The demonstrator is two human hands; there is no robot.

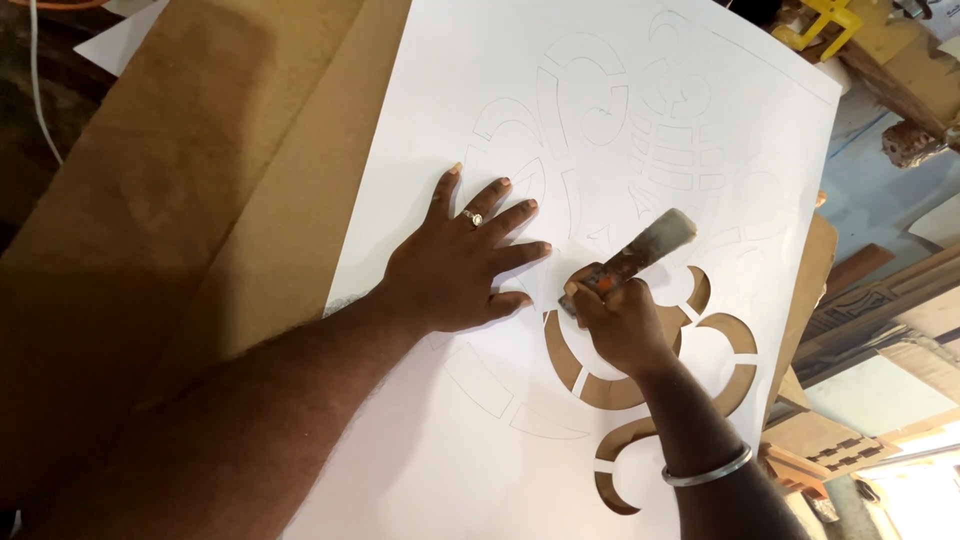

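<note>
A large white paper sheet (620,70) with a faint ornamental pattern lies on a brown board (230,200). Several curved shapes in its lower right are cut through, showing the brown beneath (610,392). My left hand (460,260) lies flat on the sheet with fingers spread, a ring on one finger. Just right of it, my right hand (620,320) grips a utility knife (645,250) with a worn grey handle, its tip down at the paper near the left hand's fingertips. A metal bangle (708,472) circles the right wrist.
Carved wooden pieces (880,290) and planks lie at the right, past the board's edge. A yellow object (825,20) sits at the top right. A white cable (38,80) runs down the dark area at the top left.
</note>
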